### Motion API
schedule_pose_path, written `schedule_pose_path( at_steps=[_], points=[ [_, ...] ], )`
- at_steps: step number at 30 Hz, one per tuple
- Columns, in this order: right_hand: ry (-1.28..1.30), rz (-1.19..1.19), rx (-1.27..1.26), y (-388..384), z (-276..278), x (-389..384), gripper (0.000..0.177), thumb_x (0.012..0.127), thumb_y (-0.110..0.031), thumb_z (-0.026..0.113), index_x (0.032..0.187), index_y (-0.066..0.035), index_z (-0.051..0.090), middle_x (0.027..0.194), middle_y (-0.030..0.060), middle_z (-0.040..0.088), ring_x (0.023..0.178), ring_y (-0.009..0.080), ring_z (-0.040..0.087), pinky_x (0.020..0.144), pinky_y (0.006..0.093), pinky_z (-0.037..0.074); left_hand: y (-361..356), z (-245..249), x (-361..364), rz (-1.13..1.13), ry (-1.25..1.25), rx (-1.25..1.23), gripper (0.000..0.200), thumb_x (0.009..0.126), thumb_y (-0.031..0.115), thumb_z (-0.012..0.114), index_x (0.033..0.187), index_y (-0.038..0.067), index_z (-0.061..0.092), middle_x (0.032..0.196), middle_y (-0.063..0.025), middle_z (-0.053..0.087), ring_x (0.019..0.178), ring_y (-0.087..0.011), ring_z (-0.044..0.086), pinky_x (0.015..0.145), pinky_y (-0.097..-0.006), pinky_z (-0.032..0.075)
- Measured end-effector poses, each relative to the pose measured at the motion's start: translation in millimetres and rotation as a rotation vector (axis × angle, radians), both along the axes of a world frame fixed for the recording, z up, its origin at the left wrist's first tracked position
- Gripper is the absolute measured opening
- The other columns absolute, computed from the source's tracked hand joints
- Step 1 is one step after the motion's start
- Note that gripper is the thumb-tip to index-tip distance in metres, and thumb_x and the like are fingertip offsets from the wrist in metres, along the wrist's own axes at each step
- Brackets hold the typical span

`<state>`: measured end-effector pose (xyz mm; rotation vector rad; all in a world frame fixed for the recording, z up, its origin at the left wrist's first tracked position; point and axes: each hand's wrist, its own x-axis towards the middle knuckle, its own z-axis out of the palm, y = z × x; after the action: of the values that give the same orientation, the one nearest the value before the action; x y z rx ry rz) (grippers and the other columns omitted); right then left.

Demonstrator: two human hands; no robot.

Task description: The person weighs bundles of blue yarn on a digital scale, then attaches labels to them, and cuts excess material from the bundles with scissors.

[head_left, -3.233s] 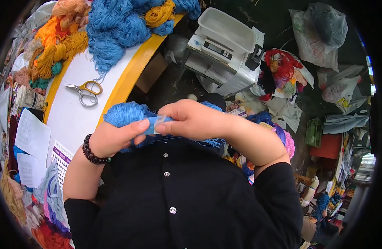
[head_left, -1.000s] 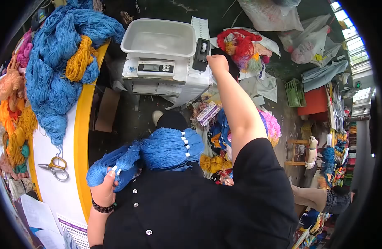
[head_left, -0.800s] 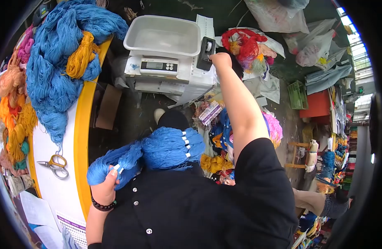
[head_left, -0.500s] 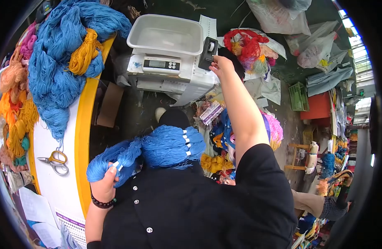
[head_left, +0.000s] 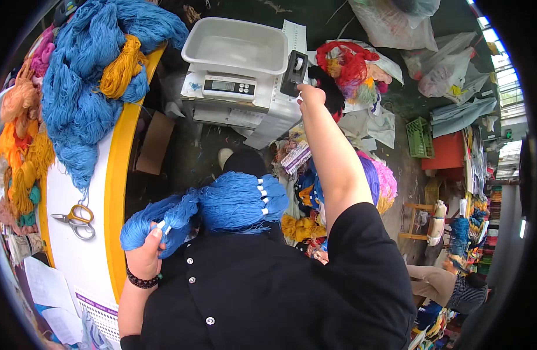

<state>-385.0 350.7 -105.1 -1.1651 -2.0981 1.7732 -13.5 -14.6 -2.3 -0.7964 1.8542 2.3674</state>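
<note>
My left hand [head_left: 146,256] is closed round a blue yarn skein [head_left: 178,213] with white bands, at the lower left of the view. Beside it, across my lap, lies a bundle of blue skeins [head_left: 233,201] with several white bands at its right end. My right arm is stretched forward. The fingers of my right hand [head_left: 311,97] are pinched at the front edge of a black tape dispenser [head_left: 293,73], on the tape end, which barely shows. The dispenser stands right of a white scale [head_left: 229,87] with a translucent plastic tub [head_left: 233,46] on it.
On my left, a white table with a yellow edge [head_left: 116,210] bears scissors [head_left: 76,219] and a heap of blue yarn [head_left: 81,87] with a yellow hank [head_left: 122,67]. Colourful yarn [head_left: 350,64] and plastic bags [head_left: 446,64] lie ahead right. Another person [head_left: 455,289] is at the right.
The fingers of my right hand have drawn together at the dispenser's front edge and the wrist has turned slightly. My left hand keeps its hold on the blue skein. The view has shifted a little.
</note>
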Motion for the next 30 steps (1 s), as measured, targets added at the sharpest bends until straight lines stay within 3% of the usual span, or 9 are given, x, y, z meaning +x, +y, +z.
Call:
schedule_pose_path(
  at_steps=[2,4,7,11,14,15,19,29,30],
  points=[
    [-0.092,-0.093,-0.114,-6.0,8.2,3.2,0.019,0.070,-0.002,0.071,0.086,0.001,0.061,0.079,0.0109,0.060,0.066,0.0214,0.057,0.052,0.0341,0.046,0.0,1.4,-0.7,0.001,-0.006,0.006,0.014,0.080,0.016,0.068,0.089,0.007,0.061,0.071,0.0001,0.059,0.055,-0.0058,0.052,0.051,-0.0176,0.040],
    [-0.181,-0.147,-0.097,-6.5,-19.2,-1.3,0.019,0.071,-0.004,0.072,0.086,0.001,0.061,0.078,0.0100,0.059,0.067,0.0212,0.056,0.048,0.0352,0.044,-0.6,4.3,-1.6,0.004,0.003,0.023,0.013,0.081,0.016,0.067,0.089,0.008,0.060,0.071,-0.0001,0.057,0.055,-0.0057,0.051,0.050,-0.0176,0.039],
    [-0.044,0.224,-0.276,-49.6,-5.0,47.8,0.014,0.075,-0.010,0.072,0.087,-0.007,0.065,0.080,0.0022,0.061,0.073,0.0140,0.056,0.060,0.0307,0.041,-6.2,-0.3,0.2,0.081,-0.028,0.105,0.012,0.083,0.015,0.066,0.089,0.007,0.060,0.070,0.0005,0.057,0.055,-0.0056,0.051,0.048,-0.0170,0.037],
    [0.163,0.982,-0.561,-152.3,73.4,173.1,0.016,0.080,-0.010,0.069,0.095,-0.004,0.067,0.092,0.0020,0.065,0.086,0.0091,0.057,0.076,0.0254,0.044,-7.9,10.1,-5.8,0.153,-0.036,0.183,0.012,0.082,0.015,0.067,0.089,0.008,0.060,0.073,0.0012,0.059,0.057,-0.0052,0.052,0.048,-0.0177,0.037],
    [0.338,1.377,-0.630,-191.2,122.2,237.2,0.009,0.080,-0.006,0.067,0.088,-0.002,0.068,0.113,0.0055,0.056,0.099,0.0129,0.054,0.088,0.0273,0.042,-8.6,17.4,-6.6,0.144,-0.015,0.229,0.011,0.083,0.016,0.065,0.089,0.008,0.060,0.070,0.0012,0.057,0.056,-0.0049,0.051,0.048,-0.0185,0.036],
    [0.492,1.498,-0.501,-198.4,126.1,248.2,0.009,0.079,-0.005,0.068,0.088,-0.003,0.068,0.113,0.0062,0.056,0.103,0.0142,0.053,0.091,0.0285,0.040,-8.9,20.2,-5.1,0.153,-0.013,0.228,0.011,0.083,0.016,0.065,0.089,0.008,0.060,0.070,0.0012,0.057,0.056,-0.0049,0.051,0.048,-0.0185,0.036],
    [0.613,1.553,-0.370,-212.6,132.0,270.6,0.012,0.077,-0.007,0.070,0.088,-0.005,0.067,0.115,0.0081,0.056,0.110,0.0180,0.050,0.095,0.0316,0.038,-9.8,30.4,-0.8,0.157,-0.010,0.207,0.012,0.085,0.020,0.063,0.087,0.009,0.060,0.066,0.0018,0.055,0.054,-0.0049,0.047,0.047,-0.0180,0.033],
    [0.559,1.411,-0.471,-231.6,119.2,284.3,0.014,0.078,-0.006,0.069,0.092,-0.005,0.065,0.122,0.0098,0.053,0.117,0.0190,0.046,0.097,0.0322,0.035,-17.3,29.7,9.2,0.034,-0.003,0.625,0.016,0.088,0.023,0.058,0.080,0.009,0.057,0.063,0.0023,0.052,0.049,-0.0041,0.041,0.044,-0.0168,0.031],
    [0.648,1.444,-0.326,-231.0,120.1,283.6,0.023,0.079,-0.006,0.068,0.102,-0.004,0.062,0.122,0.0106,0.053,0.116,0.0193,0.047,0.097,0.0326,0.036,-17.4,30.4,9.1,0.023,-0.020,0.662,0.018,0.089,0.024,0.057,0.079,0.009,0.056,0.063,0.0023,0.052,0.048,-0.0040,0.041,0.043,-0.0168,0.031]
  ],
)
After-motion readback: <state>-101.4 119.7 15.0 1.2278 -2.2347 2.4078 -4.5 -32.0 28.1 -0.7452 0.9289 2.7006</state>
